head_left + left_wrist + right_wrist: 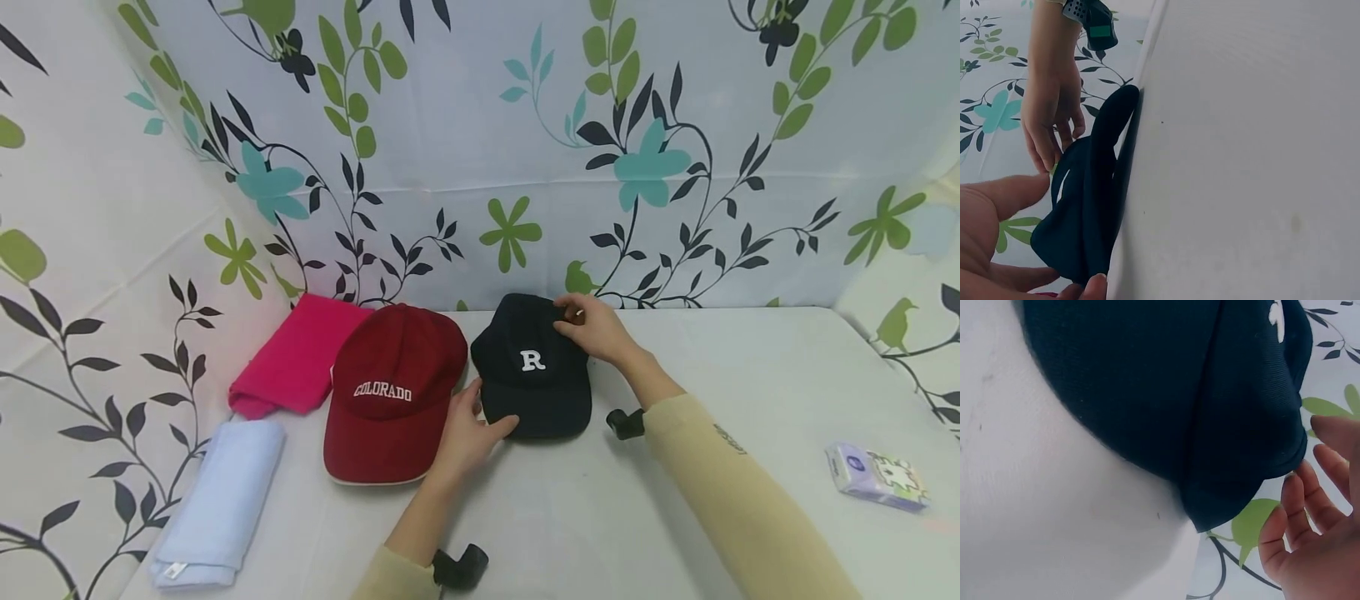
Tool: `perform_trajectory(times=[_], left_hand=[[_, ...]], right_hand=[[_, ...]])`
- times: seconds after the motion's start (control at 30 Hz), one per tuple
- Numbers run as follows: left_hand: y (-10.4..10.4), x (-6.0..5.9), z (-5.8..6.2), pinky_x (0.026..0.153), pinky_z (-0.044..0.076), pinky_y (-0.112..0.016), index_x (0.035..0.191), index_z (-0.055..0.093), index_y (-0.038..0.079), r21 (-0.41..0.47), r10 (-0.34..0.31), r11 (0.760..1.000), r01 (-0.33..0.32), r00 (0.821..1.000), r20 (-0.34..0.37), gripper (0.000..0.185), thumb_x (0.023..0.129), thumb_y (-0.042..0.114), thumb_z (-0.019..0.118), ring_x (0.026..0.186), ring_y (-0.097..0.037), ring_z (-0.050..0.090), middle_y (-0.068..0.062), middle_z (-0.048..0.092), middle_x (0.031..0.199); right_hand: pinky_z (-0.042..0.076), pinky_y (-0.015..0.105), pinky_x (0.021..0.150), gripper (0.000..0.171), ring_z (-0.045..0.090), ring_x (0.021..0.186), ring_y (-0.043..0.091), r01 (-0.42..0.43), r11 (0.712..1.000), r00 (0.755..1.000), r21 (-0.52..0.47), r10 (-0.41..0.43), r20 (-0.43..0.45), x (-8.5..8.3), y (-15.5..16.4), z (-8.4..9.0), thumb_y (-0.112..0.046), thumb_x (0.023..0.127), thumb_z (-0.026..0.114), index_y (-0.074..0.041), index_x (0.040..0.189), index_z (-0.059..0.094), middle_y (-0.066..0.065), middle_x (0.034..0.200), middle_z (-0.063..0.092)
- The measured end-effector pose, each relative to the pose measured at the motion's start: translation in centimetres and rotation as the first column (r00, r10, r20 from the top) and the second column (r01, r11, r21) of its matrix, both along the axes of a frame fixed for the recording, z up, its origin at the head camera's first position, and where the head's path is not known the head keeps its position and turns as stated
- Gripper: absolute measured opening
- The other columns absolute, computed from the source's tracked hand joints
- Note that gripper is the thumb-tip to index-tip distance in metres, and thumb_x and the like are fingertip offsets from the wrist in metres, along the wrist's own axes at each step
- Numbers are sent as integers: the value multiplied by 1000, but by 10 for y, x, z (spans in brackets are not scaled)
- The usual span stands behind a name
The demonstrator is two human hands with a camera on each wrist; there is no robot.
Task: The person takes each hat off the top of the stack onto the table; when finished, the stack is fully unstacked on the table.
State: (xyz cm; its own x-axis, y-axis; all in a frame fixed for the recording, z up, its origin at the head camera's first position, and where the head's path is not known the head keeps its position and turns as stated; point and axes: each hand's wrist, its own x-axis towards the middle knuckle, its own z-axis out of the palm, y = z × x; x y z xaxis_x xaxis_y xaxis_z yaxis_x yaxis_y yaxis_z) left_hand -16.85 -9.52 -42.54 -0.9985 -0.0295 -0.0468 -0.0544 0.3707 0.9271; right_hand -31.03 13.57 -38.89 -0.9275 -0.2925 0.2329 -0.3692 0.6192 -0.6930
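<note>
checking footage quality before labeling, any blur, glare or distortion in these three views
Head view: sharp, even light, soft shadows, wide-angle bending at the edges; black cap and red cap lettering readable. Left wrist view: tilted, left hand close and soft, table washed pale. Right wrist view: cap fills the frame, right hand slightly blurred.
</note>
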Motion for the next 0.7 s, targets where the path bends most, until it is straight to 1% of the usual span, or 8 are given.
perform_trajectory(times=[0.13, 0.23, 0.3, 0.4, 0.57, 0.7], left_hand=[[-5, 5, 3, 104, 45, -51, 155, 33, 3, 24, -41, 999, 41, 999, -2, 85, 87, 22, 79, 137, -42, 41, -21, 35, 152], [-11, 9, 6, 104, 44, -50, 157, 31, 9, 44, -68, 997, 69, 998, -13, 88, 86, 25, 80, 139, -38, 40, -16, 34, 154], [-16, 13, 8, 104, 44, -49, 158, 30, 11, 51, -84, 995, 86, 996, -38, 90, 86, 25, 81, 138, -36, 41, -14, 33, 155], [-22, 17, 11, 105, 45, -49, 159, 28, 15, 55, -105, 992, 111, 990, -89, 91, 85, 23, 81, 137, -35, 42, -12, 32, 157], [-33, 23, 14, 104, 45, -49, 159, 29, 20, 64, -129, 988, 142, 977, -169, 91, 84, 19, 82, 137, -34, 41, -7, 34, 156], [-44, 28, 14, 105, 45, -48, 159, 28, 18, 74, -140, 984, 162, 960, -241, 93, 83, 14, 82, 137, -35, 39, -6, 35, 155]], right_hand=[[47, 53, 96, 46, 57, 114, 40, -24, 999, 999, -25, 24, -33, 6, 2, 2, -17, 95, 71, -2, 136, 57, 21, 126, 55], [41, 57, 104, 53, 48, 126, 42, -67, 997, 996, -25, 66, -65, 14, 3, 4, -20, 93, 74, -3, 140, 55, 22, 137, 48], [37, 58, 107, 58, 42, 131, 42, -100, 995, 992, -19, 99, -75, 20, 2, 3, -22, 91, 76, -5, 142, 54, 21, 142, 44], [34, 63, 107, 66, 33, 135, 42, -138, 990, 988, 15, 139, -67, 29, 2, 1, -27, 88, 79, -11, 146, 51, 20, 147, 36], [35, 67, 104, 78, 26, 137, 45, -178, 980, 982, 89, 183, -51, 43, 1, -4, -31, 84, 84, -19, 150, 46, 20, 153, 27], [33, 70, 103, 85, 22, 140, 47, -194, 969, 977, 153, 204, -58, 54, 0, -6, -35, 80, 87, -21, 152, 44, 20, 158, 22]])
